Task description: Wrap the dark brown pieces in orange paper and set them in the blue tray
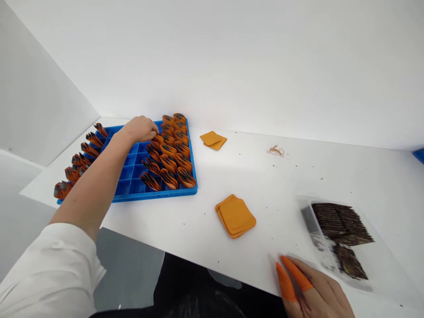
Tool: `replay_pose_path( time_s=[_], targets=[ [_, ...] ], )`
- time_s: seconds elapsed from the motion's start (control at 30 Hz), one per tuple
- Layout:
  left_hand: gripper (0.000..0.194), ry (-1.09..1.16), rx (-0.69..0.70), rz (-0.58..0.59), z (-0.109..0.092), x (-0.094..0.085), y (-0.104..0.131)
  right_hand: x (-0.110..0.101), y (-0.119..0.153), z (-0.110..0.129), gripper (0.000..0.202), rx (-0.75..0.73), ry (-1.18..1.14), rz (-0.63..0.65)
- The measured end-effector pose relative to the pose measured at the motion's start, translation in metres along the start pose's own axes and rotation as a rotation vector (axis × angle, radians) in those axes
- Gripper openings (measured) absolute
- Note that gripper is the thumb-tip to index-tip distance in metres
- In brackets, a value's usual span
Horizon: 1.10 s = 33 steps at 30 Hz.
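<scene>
My left hand (141,128) reaches over the blue compartment tray (155,194), its fingers pinched on a folded orange sheet (158,140) with dark material inside. Similar folded orange sheets (168,179) stand upright in the right columns and along the left side of the tray. Low at the table's front edge rests my right hand (313,287), holding nothing, with orange finger covers on its thumb and index finger, which are stretched out slightly apart. Up and left from it lies a stack of flat orange square sheets (236,217).
To the right, a clear plastic container (311,221) holds rows of thin dark brown squares (341,221). Two loose orange sheets (213,139) lie near the wall, and tangled rubber bands (275,151) farther right. Dark crumbs dot the white table (265,176). A blue object (420,154) shows at the right edge.
</scene>
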<state>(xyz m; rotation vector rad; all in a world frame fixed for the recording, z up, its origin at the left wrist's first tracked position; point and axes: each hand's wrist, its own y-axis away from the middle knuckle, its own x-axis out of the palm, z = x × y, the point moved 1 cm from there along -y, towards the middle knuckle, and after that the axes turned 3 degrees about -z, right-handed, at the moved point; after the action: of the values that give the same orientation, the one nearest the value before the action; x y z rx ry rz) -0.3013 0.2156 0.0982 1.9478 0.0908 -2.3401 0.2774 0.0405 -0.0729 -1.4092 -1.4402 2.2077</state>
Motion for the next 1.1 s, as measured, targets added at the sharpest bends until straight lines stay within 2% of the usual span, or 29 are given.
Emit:
replay_pose_path(
  time_s=[0.17,0.23,0.37,0.57,0.63,0.73,0.83,0.9,0.93,1.0,1.03,1.1],
  targets=[
    [0.041,0.068,-0.037,0.108,0.003,0.008,-0.001,-0.001,-0.002,0.003,0.020,-0.018,0.023,-0.013],
    [0.040,0.176,-0.067,0.135,0.005,0.011,0.002,-0.002,-0.006,0.006,0.019,-0.001,0.018,-0.019],
    [0.047,0.459,-0.115,-0.017,0.009,0.014,0.014,-0.003,-0.014,0.012,0.019,0.020,0.018,-0.027],
    [0.046,0.387,-0.198,-0.103,-0.003,0.027,0.024,-0.001,-0.007,0.009,0.021,0.003,0.019,-0.046],
    [0.052,0.357,-0.278,-0.169,-0.007,0.024,0.028,0.000,-0.004,0.006,0.022,-0.001,0.011,-0.055],
    [0.063,0.340,-0.391,-0.323,-0.020,0.005,0.047,0.004,-0.002,0.005,0.020,0.011,0.008,-0.060],
    [0.062,0.389,-0.363,-0.569,-0.056,-0.022,0.087,0.003,-0.002,0.014,0.014,0.068,-0.035,-0.039],
    [0.056,0.422,-0.229,-0.704,-0.094,-0.034,0.124,-0.004,-0.002,0.021,0.006,0.138,-0.128,-0.004],
    [0.051,0.458,-0.134,-0.728,-0.114,-0.035,0.145,-0.011,-0.003,0.023,0.005,0.181,-0.198,0.011],
    [0.038,0.537,0.093,-0.749,-0.154,-0.029,0.188,-0.033,-0.009,0.018,0.010,0.259,-0.356,0.064],
    [0.032,0.571,0.199,-0.717,-0.172,-0.022,0.208,-0.047,-0.015,0.012,0.010,0.294,-0.416,0.084],
    [0.021,0.643,0.284,-0.649,-0.203,0.002,0.238,-0.078,-0.033,-0.010,0.014,0.355,-0.414,0.099]
  ],
)
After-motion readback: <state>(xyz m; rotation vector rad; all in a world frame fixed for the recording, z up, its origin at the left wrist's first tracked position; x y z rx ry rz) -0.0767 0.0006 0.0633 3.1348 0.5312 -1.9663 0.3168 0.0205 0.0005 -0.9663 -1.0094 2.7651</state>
